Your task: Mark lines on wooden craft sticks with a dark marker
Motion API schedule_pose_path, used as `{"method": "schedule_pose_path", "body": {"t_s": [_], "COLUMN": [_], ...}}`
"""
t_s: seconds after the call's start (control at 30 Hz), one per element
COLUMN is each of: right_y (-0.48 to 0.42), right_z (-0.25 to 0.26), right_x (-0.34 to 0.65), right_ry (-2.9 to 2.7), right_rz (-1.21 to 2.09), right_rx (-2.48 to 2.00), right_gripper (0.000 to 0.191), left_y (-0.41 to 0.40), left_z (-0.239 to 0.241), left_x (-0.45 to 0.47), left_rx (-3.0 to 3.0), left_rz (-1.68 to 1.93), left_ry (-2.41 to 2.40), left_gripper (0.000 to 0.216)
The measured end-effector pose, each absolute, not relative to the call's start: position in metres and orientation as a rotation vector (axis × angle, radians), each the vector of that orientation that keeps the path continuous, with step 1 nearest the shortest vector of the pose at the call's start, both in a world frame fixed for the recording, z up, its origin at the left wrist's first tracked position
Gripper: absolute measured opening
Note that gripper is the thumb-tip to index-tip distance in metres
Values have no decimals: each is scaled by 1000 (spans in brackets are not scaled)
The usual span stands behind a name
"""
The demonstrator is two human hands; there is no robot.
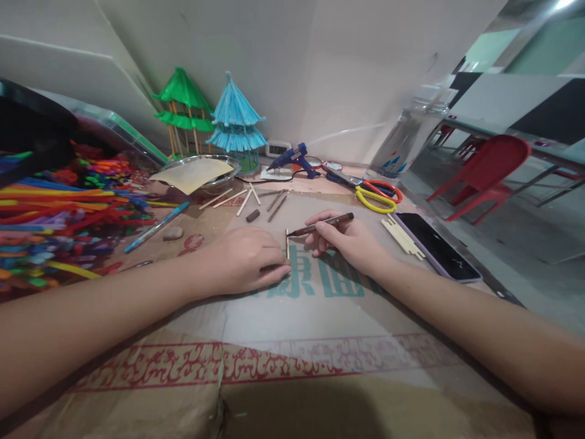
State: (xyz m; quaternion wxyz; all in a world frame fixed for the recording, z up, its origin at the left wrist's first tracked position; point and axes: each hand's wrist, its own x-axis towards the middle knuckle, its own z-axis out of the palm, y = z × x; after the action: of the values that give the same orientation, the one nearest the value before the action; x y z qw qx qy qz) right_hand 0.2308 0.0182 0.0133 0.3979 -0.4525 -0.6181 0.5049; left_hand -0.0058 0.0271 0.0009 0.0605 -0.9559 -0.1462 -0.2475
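My right hand (342, 241) is closed around a brown marker (326, 224), whose tip touches a thin wooden stick (287, 242) near its upper end. My left hand (249, 259) pinches the lower end of that stick against the board; part of the stick is hidden by the fingers. Just beyond lie the brown marker cap (253, 216) and a few brown sticks (277, 208). Several plain wooden sticks (244, 202) are scattered farther back. Beside my right wrist is a bundle of pale sticks (403, 239).
A phone (436, 245) lies at right, with scissors (377, 192) behind it. At the back stand a blue glue gun (292, 158), a metal plate (231, 166), and green (183, 91) and blue (235, 116) pagoda models. Colourful pipe cleaners (59, 213) and a blue pen (156, 227) lie left.
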Motion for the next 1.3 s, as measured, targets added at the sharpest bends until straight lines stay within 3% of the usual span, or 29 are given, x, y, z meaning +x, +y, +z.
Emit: {"method": "schedule_pose_path", "body": {"t_s": [1.3], "right_y": [21], "right_z": [12], "right_x": [232], "right_ry": [-1533], "right_rz": [1298], "right_rx": [-1180], "right_gripper": [17], "left_y": [29], "left_z": [-3], "left_x": [-5], "left_rx": [-2886], "left_rz": [-738], "left_ry": [-470], "left_gripper": [22]}}
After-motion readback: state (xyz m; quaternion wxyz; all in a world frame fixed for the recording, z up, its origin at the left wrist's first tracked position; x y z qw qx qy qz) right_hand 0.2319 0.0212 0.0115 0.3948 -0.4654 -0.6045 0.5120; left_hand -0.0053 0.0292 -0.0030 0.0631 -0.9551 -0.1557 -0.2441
